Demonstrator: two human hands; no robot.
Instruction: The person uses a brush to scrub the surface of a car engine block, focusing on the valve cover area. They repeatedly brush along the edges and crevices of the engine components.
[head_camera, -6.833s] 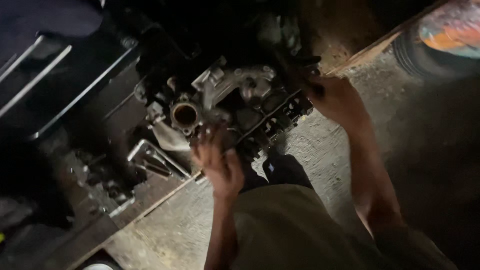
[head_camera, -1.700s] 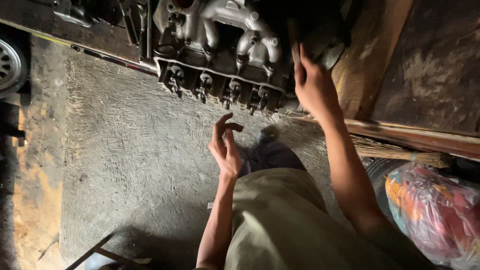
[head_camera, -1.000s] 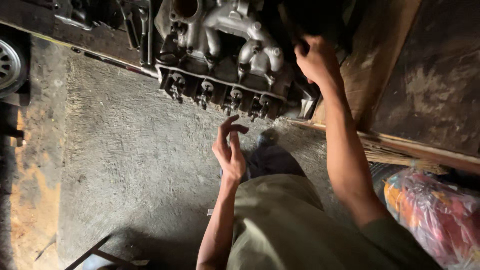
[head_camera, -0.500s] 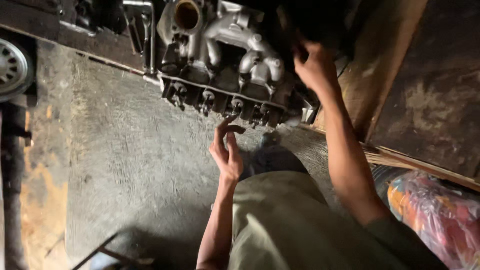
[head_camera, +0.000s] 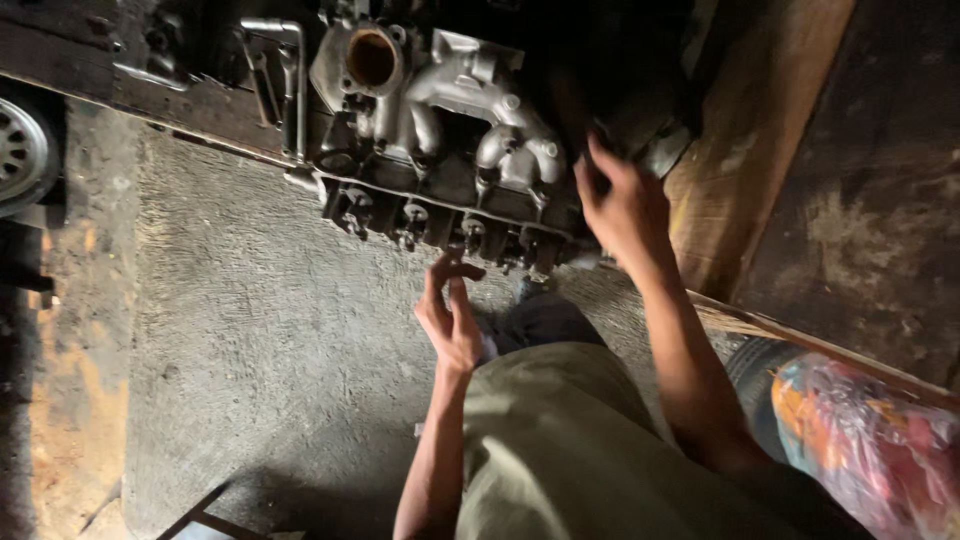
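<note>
The grimy grey cast-metal engine block with its curved intake runners (head_camera: 440, 140) lies on the floor before me. My right hand (head_camera: 620, 205) grips its dark right end, fingers curled; my left hand (head_camera: 452, 315) hovers below it, loosely spread, holding nothing. I should steady it with both.

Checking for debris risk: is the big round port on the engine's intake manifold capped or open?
Open. The round port on the intake manifold shows a bare hollow bore, with no cap or plug.
</note>
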